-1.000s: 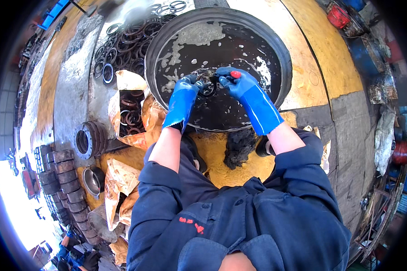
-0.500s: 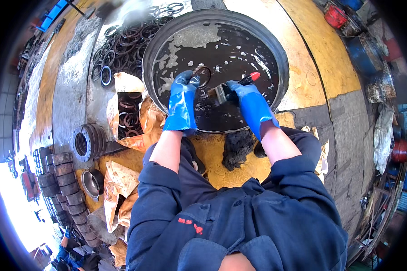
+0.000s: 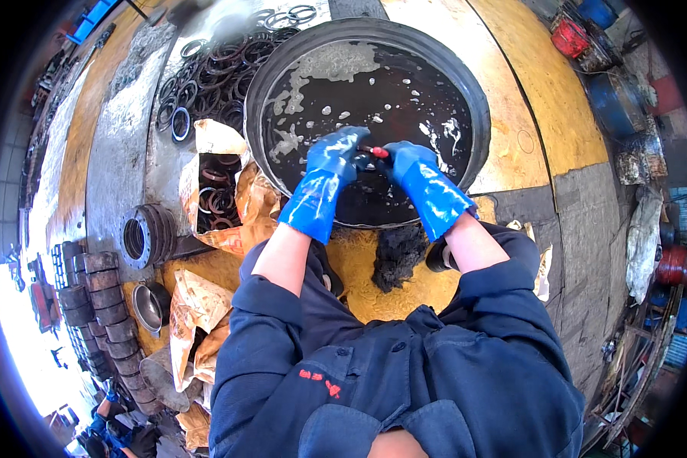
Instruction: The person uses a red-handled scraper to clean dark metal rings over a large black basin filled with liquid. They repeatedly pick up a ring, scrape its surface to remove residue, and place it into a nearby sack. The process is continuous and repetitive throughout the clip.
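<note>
Both my hands wear long blue rubber gloves and are close together above a wide round tub [image 3: 478, 107] of dark liquid with pale foam patches. My left hand [image 3: 337, 155] is closed on a dark ring, which the fingers now mostly cover. My right hand [image 3: 409, 159] is closed around a paintbrush. The red end of the brush handle [image 3: 379, 152] shows between the two gloves, and the bristles are hidden. The hands are over the near half of the tub, inside its rim.
Many dark rings [image 3: 206, 80] lie heaped left of the tub. A torn paper sack [image 3: 256, 200] of rings stands by its near left side. Further left are stacked flanged rings [image 3: 139, 238], a metal bowl [image 3: 152, 307] and black cylinders [image 3: 108, 298]. A dark rag-like clump [image 3: 397, 256] lies between my feet.
My left hand has moved right with the ring, and the hands have come together. The brush has turned, its red end shifting from the right to between the gloves.
</note>
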A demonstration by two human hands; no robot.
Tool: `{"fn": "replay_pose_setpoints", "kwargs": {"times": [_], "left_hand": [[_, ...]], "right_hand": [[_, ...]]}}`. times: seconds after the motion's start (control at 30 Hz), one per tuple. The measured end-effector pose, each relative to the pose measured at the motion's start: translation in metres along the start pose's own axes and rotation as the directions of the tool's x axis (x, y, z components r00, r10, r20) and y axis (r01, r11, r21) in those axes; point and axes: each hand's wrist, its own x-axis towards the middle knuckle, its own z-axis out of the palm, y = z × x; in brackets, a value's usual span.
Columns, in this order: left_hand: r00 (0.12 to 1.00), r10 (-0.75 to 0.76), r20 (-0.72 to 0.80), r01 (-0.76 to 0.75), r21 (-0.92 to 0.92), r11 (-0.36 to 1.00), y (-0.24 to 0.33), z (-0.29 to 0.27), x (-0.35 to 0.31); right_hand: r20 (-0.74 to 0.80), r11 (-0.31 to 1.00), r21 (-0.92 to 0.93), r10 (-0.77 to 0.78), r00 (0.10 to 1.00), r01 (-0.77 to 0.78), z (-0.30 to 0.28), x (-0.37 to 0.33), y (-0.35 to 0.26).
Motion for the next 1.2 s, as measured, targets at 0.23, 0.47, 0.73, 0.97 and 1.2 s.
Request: {"fn": "replay_pose_setpoints", "kwargs": {"times": [0.23, 0.47, 0.73, 0.97, 1.2], "left_hand": [[0.945, -0.261, 0.195, 0.326, -0.526, 0.786, -0.028, 0.009, -0.018], [0.860, -0.419, 0.292, 0.407, -0.887, 0.217, -0.040, -0.003, -0.033], [0.897, -0.414, 0.156, 0.310, -0.889, 0.336, -0.014, -0.014, -0.026], [0.858, -0.488, 0.160, 0.381, -0.835, 0.396, -0.013, -0.018, -0.028], [0.890, -0.452, 0.066, 0.294, -0.840, 0.456, -0.009, -0.018, -0.028]], "right_hand": [[-0.133, 0.946, 0.314, 0.123, 0.983, -0.076, 0.031, 0.004, 0.023], [-0.453, 0.575, 0.686, -0.141, 0.880, 0.445, 0.004, -0.011, 0.004], [-0.498, 0.712, 0.572, -0.092, 0.862, 0.406, -0.006, -0.011, -0.002], [-0.312, 0.500, 0.809, -0.079, 0.947, 0.308, -0.011, -0.015, -0.011], [-0.278, 0.513, 0.839, 0.119, 0.953, 0.180, 0.007, 0.004, -0.004]]}}
